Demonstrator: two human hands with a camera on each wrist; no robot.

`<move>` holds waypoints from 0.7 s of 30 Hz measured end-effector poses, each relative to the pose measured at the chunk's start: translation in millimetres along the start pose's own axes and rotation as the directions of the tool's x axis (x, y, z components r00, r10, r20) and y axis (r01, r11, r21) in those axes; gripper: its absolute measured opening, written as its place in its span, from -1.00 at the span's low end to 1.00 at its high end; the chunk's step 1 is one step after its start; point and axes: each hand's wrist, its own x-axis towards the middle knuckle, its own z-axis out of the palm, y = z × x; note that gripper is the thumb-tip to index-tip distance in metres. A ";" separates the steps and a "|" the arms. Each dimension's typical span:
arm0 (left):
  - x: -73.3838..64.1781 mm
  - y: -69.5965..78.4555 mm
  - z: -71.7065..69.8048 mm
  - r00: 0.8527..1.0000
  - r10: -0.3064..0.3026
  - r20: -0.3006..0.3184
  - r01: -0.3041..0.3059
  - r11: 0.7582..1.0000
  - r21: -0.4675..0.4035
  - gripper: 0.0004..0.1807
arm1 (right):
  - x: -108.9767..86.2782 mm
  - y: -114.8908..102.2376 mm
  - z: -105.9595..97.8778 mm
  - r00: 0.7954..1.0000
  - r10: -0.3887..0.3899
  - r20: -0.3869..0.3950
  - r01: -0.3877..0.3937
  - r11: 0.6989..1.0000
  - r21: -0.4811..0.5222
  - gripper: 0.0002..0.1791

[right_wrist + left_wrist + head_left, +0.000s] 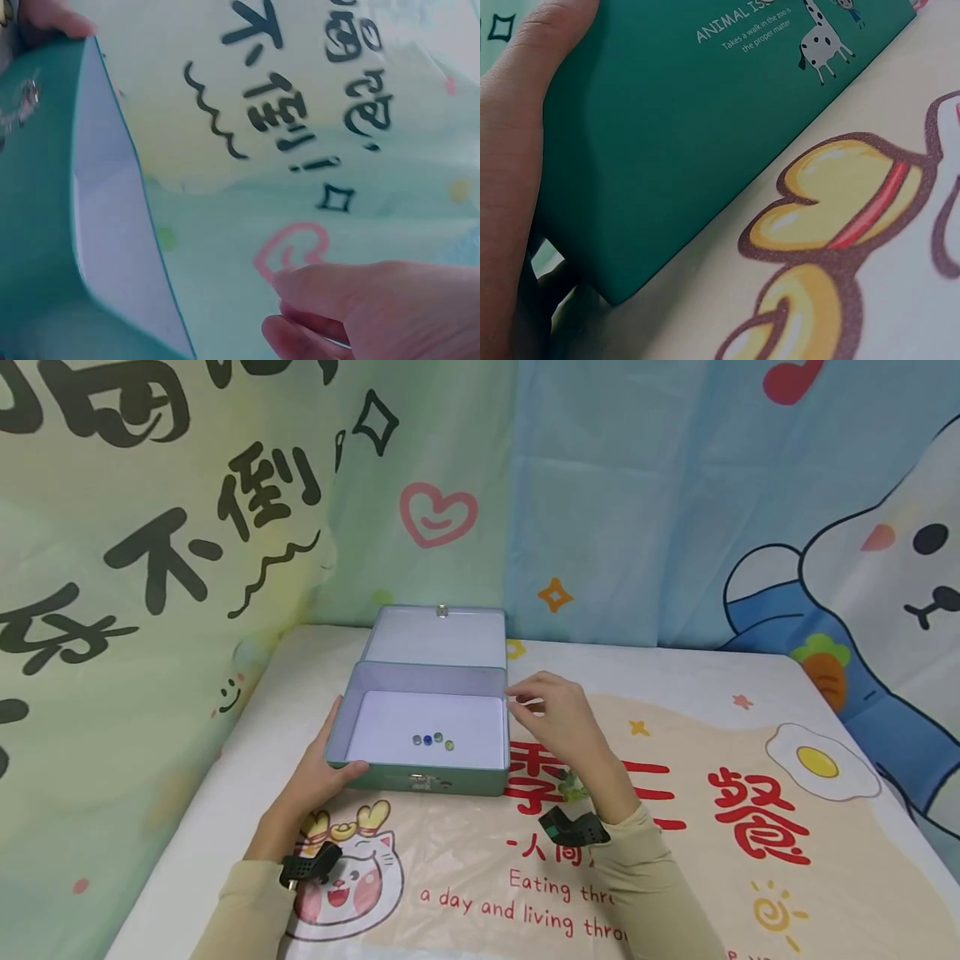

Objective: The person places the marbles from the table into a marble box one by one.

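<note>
A green tin box with a pale inside stands on the table, its hinged lid tipped back. Several small glass marbles lie on its floor, among them a blue marble and a yellow-green marble. My left hand grips the box at its front left corner, thumb over the front rim and fingers along the left side. Beside the right rim is my right hand, its fingers loosely bent. Nothing shows between its thumb and fingers in the right wrist view.
A metal clasp is on the box's front, and a catch tops the lid. A printed cloth covers the table. Behind the lid hangs a printed curtain. Each wrist wears a black strap.
</note>
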 end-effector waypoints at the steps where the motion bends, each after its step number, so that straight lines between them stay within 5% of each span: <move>1: -0.3 -0.2 -0.3 1.000 -0.002 0.000 0.002 1.000 0.004 0.27 | -3.3 3.2 -3.7 1.000 0.010 -0.014 -0.010 1.000 -0.012 -0.76; 11: -4.3 -2.8 -2.9 1.000 0.000 -0.020 0.000 1.000 -0.007 0.23 | -17.3 15.3 -13.5 0.997 0.051 -0.062 -0.054 0.998 -0.042 -0.77; 21: -0.9 0.6 1.0 1.000 0.013 -0.008 -0.013 1.000 -0.023 0.25 | -24.0 40.9 -31.5 0.992 0.086 0.097 -0.079 0.994 -0.073 -0.76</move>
